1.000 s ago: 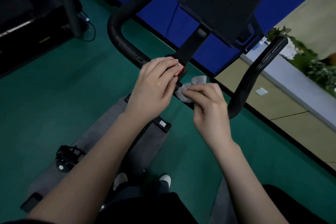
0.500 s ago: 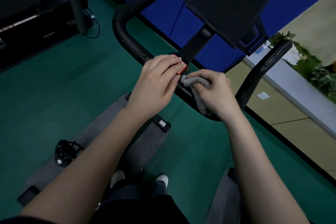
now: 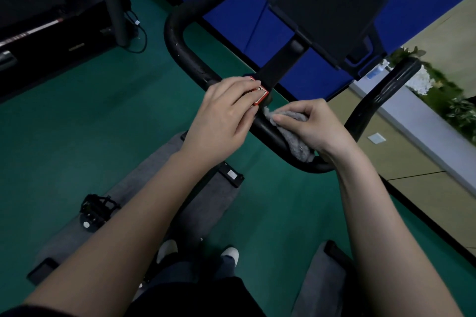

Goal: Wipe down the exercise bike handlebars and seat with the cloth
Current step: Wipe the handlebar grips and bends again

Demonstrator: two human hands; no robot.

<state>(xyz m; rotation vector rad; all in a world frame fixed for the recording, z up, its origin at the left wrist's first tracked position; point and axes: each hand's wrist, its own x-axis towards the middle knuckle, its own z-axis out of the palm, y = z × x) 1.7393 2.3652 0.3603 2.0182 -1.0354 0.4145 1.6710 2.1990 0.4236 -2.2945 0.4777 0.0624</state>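
Two risks stood out on the feed, and I took them from the biggest thing down. The black padded loop handlebars [image 3: 175, 38] curved away on both sides. Most of that tube lay outside the patch under the cloth, so I judged the far bends and upright ends could easily be skipped. The seat was out of view altogether. The black flat console plate [image 3: 329, 2] hung close above the middle of the bar, so a wide swipe might knock it.

The left hand [image 3: 226, 116] lay with flat fingers across the bar's middle, holding nothing. It covered a stretch the cloth could not reach while it rested there. The right hand [image 3: 316, 123] had its grip closed on the grey fuzzy cloth [image 3: 296, 143], fingers and thumb pinching the bunched top against the bar just beside the left hand. The cloth's loose tail hung out of the grip below the palm, draped over the tube's near side, and I thought it could slip off. The small red-framed label [image 3: 260, 95], partly under the left fingertips, might snag or lift if rubbed.
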